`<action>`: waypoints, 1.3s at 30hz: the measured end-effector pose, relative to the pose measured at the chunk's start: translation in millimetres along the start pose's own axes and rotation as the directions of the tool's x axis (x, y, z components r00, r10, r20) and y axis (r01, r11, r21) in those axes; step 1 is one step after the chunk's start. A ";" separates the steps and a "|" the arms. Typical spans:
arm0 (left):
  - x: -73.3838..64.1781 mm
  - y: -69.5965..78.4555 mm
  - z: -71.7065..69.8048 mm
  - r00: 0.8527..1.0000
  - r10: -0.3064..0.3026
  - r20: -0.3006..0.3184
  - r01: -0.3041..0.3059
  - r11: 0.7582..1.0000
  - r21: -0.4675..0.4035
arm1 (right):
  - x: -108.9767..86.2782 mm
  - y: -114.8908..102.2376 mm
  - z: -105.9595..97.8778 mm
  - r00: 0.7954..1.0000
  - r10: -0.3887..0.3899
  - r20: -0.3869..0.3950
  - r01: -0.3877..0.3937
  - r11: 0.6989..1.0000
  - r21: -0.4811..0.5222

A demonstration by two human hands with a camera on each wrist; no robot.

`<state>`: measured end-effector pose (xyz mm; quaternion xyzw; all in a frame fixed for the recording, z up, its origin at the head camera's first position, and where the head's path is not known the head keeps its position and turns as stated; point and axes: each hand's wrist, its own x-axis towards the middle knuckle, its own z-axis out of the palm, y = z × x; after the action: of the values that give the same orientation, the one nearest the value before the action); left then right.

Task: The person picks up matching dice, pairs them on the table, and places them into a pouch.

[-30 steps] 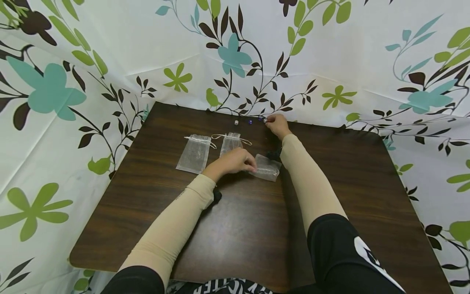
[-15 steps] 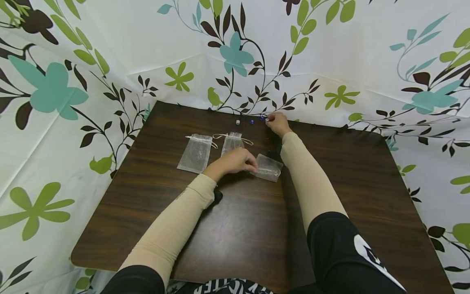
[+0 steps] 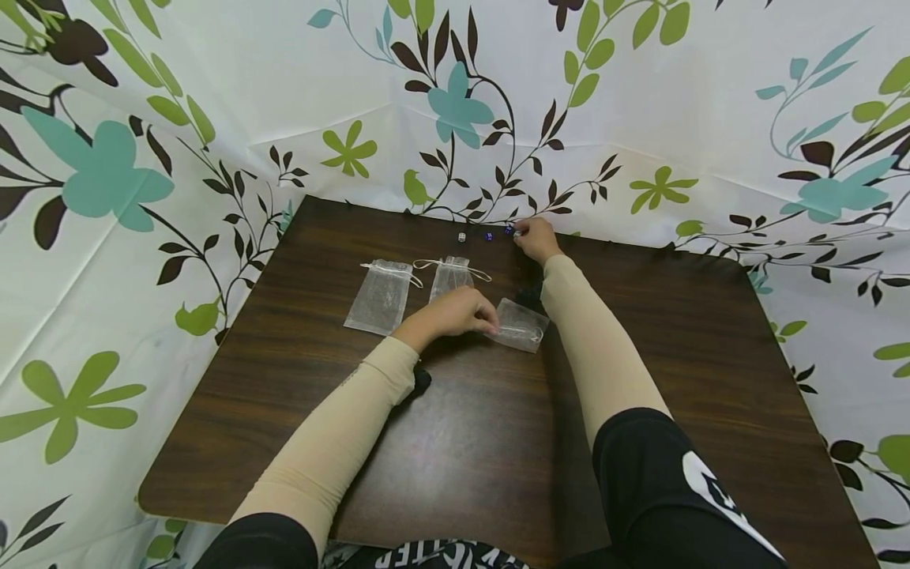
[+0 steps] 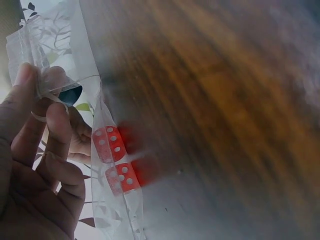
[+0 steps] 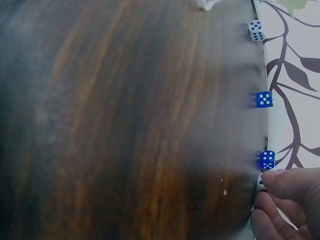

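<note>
My left hand [image 3: 455, 312] pinches the edge of a sheer white drawstring bag [image 3: 521, 324] that lies to its right on the table. Two red dice [image 4: 117, 160] show through sheer fabric close to that hand in the left wrist view. At the table's back edge, my right hand [image 3: 538, 239] pinches a white die [image 5: 260, 182] with blue dots between thumb and finger. Right beside it sits a blue die [image 5: 267, 160]. Farther left are a second blue die [image 5: 265, 99] and another white die [image 5: 256, 31].
Two more sheer drawstring bags lie left of the held one: the left bag [image 3: 378, 300] flat, the middle bag [image 3: 451, 275] partly hidden behind my left hand. A patterned curtain [image 3: 398, 118] hangs along the back edge of the brown table [image 3: 455, 450].
The hands, bags and dice look almost the same throughout. The whole head view has shifted slightly.
</note>
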<state>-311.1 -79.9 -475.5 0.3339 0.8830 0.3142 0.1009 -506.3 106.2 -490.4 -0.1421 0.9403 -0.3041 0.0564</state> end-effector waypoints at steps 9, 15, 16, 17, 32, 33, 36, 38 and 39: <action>-1.4 1.8 -0.5 1.000 0.000 0.004 0.000 1.000 0.016 | 0.7 -0.7 0.7 1.000 -0.008 0.003 0.008 1.000 -0.023; -1.8 3.8 -0.7 1.000 -0.006 0.005 0.006 1.000 0.023 | 0.9 -1.8 0.5 1.000 -0.005 0.011 0.005 0.999 -0.037; -1.8 3.9 -0.5 1.000 -0.008 0.006 0.008 1.000 0.023 | 0.9 -2.1 0.3 1.000 -0.004 0.015 0.004 0.999 -0.036; -1.9 3.9 -0.4 1.000 -0.011 0.008 0.011 1.000 0.023 | 1.1 -2.4 0.2 1.000 -0.003 0.020 0.004 0.999 -0.038; -2.4 3.2 -0.6 1.000 -0.018 0.009 0.018 1.000 0.016 | 4.9 -4.0 0.2 0.994 -0.062 0.086 0.071 0.992 -0.101; -2.7 3.0 -0.7 1.000 -0.019 0.009 0.019 1.000 0.015 | 4.7 -4.5 0.3 0.994 -0.065 0.088 0.074 0.992 -0.098; -3.3 2.2 -0.8 1.000 -0.020 0.011 0.020 1.000 0.013 | 3.8 -5.9 1.1 0.992 -0.070 0.100 0.079 0.993 -0.084; -3.7 1.2 -0.5 1.000 -0.020 0.010 0.020 1.000 0.017 | 2.9 -7.0 1.7 0.990 -0.076 0.115 0.086 0.993 -0.082; -3.8 0.6 -0.4 1.000 -0.020 0.010 0.020 1.000 0.019 | 2.0 -7.7 2.0 0.989 -0.075 0.125 0.085 0.993 -0.078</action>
<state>-308.1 -82.2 -475.0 0.3275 0.8887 0.3030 0.1054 -506.0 98.5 -487.5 -0.2004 0.9404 -0.2576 0.0957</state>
